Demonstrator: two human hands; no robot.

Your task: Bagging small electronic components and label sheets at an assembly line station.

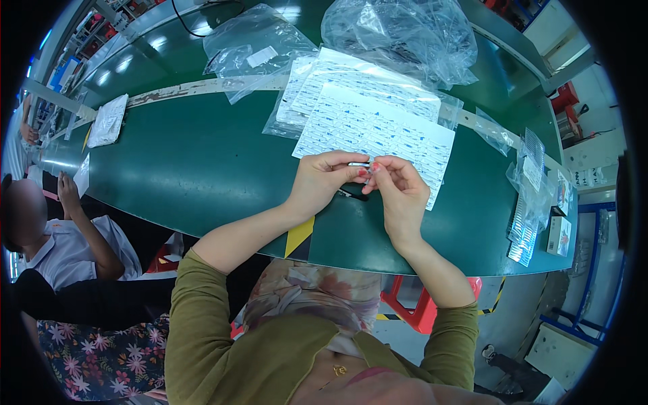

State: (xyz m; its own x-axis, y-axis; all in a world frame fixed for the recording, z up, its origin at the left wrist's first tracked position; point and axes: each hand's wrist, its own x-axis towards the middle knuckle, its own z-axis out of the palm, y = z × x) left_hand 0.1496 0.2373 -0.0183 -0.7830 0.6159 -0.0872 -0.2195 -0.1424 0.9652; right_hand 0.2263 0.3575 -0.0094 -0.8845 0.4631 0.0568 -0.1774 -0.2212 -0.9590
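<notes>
Over the near part of the green table, my left hand point(320, 179) pinches a small, slim dark-and-white piece point(358, 164) between thumb and fingertips. My right hand point(405, 194) meets it there, its thumb and forefinger pressed together at the piece's end; whatever they grip is too small to make out. Just below the fingers, a small black slim item point(352, 195) lies on the table. Behind both hands spreads a white sheet with rows of small blue marks point(378, 125), partly covered by my fingers.
More sheets and clear bags point(260, 50) lie farther back, with a large heap of clear plastic point(398, 34). Bagged strips point(530, 196) and small boxes point(559, 235) sit at the right edge. A white packet point(108, 121) is at left, near a seated person point(88, 243).
</notes>
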